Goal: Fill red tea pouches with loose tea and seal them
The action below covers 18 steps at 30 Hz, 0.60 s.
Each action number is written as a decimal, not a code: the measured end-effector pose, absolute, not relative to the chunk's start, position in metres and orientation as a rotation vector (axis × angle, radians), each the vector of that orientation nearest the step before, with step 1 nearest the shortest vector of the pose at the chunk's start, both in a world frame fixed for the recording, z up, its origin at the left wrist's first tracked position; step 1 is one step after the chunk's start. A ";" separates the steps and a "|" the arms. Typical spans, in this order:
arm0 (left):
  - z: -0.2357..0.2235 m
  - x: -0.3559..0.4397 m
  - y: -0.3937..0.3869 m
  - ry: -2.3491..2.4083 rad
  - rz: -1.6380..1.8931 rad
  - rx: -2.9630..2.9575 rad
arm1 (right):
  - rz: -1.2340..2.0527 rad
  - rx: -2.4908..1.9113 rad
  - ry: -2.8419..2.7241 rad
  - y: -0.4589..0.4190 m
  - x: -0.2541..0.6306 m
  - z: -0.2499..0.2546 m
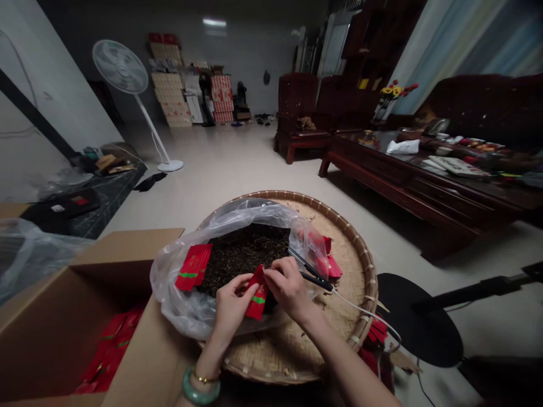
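As both hands (232,302) (289,285) pinch the packet (256,308) — lettering (260,289) blurs.

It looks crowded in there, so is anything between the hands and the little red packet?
Nothing visible is: the left hand and right hand both pinch the red packet. The corded black tool lies beside the right hand.

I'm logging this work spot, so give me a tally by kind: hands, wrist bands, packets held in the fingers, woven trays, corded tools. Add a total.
Hands: 2 (left hand, right hand)
Wrist bands: 2 (green bangle, gold bracelet)
Held red packet: 1
Woven tray: 1
Black corded tool: 1
Total: 7
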<state>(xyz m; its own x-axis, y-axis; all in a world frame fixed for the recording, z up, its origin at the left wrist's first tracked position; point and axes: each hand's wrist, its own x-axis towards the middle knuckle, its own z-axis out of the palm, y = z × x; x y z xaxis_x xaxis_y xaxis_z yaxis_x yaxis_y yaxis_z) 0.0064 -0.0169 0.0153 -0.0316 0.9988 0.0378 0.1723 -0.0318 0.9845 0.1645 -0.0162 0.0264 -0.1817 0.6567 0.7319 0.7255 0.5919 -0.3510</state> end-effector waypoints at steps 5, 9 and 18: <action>0.010 -0.004 -0.014 1.383 1.172 1.419 | 0.132 -0.986 -1.890 -0.011 0.175 0.027; 0.011 -0.006 -0.014 1.381 1.228 1.519 | 0.512 -1.053 -1.885 -0.014 0.177 0.030; 0.013 -0.003 -0.015 1.352 1.214 1.467 | 1.038 -1.199 -1.330 -0.008 0.165 0.009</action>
<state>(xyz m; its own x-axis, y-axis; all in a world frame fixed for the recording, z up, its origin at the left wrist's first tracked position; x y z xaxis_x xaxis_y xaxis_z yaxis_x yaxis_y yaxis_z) -0.0026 -0.0149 0.0129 -0.0245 0.9906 0.1345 0.2403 -0.1247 0.9626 0.1651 -0.0076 0.0088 0.0177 0.9907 0.1348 0.1098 0.1320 -0.9851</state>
